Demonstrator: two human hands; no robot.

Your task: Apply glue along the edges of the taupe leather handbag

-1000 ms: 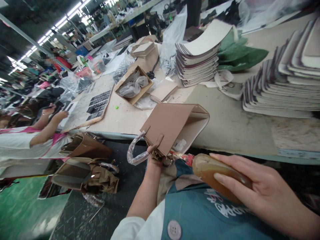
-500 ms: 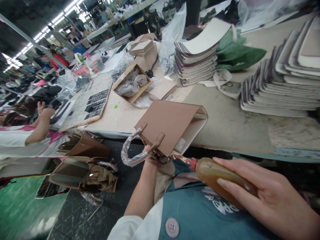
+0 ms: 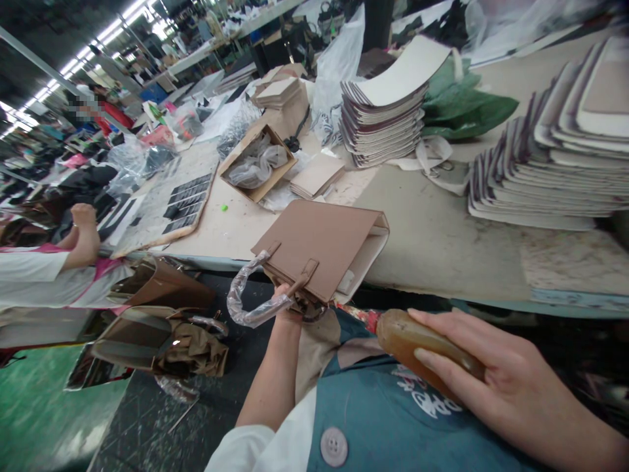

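A brown handbag (image 3: 319,246) lies tilted over the table's front edge, its plastic-wrapped handle (image 3: 246,298) hanging toward me. My left hand (image 3: 287,305) grips it from below near the handle; most of the fingers are hidden under the bag. In my right hand (image 3: 496,373) is a glue bottle (image 3: 427,344), an amber squeeze bottle with a red-wrapped, crusted nozzle. The thumb and fingers are wrapped round the bottle. Its nozzle tip sits at the bag's lower corner; whether it touches is too small to tell.
Curved panel stacks (image 3: 383,121) and a larger stack (image 3: 545,170) stand at the back and right. An open cardboard box (image 3: 258,164) holds plastic wrap. More brown bags (image 3: 162,285) are at the left, beside a co-worker's arm (image 3: 83,239).
The bag, my left hand and the glue bottle in my right hand have shifted slightly left. The co-worker's hand at the left has changed pose.
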